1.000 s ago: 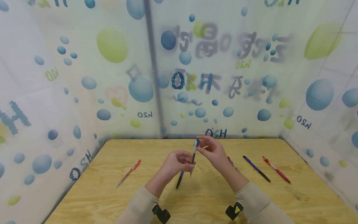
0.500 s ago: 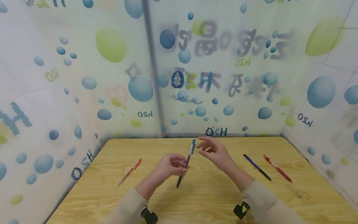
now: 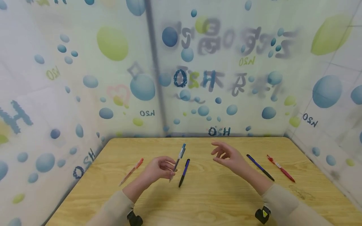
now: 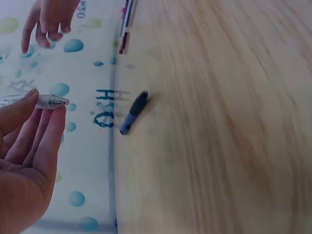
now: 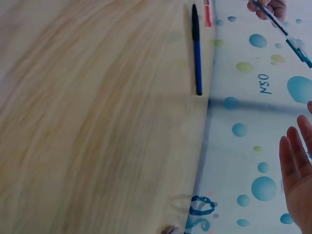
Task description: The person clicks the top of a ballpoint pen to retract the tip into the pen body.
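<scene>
My left hand (image 3: pixel 159 169) pinches a clear-barrelled pen (image 3: pixel 181 153) with a blue clip end, raised above the table and tilted, tip downward. The left wrist view shows the pen's pale tip (image 4: pixel 54 102) between thumb and fingers. Just to the right of that hand, a blue-and-black pen (image 3: pixel 184 172) lies on the wooden table (image 3: pixel 198 204). My right hand (image 3: pixel 230 158) hovers over the table with loosely bent fingers and nothing in them. In the right wrist view its fingers (image 5: pixel 291 161) are partly cut off by the frame edge.
A red-orange pen (image 3: pixel 131 172) lies at the left. On the right lie another blue-and-black pen (image 3: pixel 260 168) and a red pen (image 3: pixel 281 169). A bubble-patterned curtain (image 3: pixel 118 119) encloses the table's back and sides.
My right hand has let go of the clear pen and moved right. My left hand has carried the pen left and tilted it, uncovering the blue-and-black pen on the table.
</scene>
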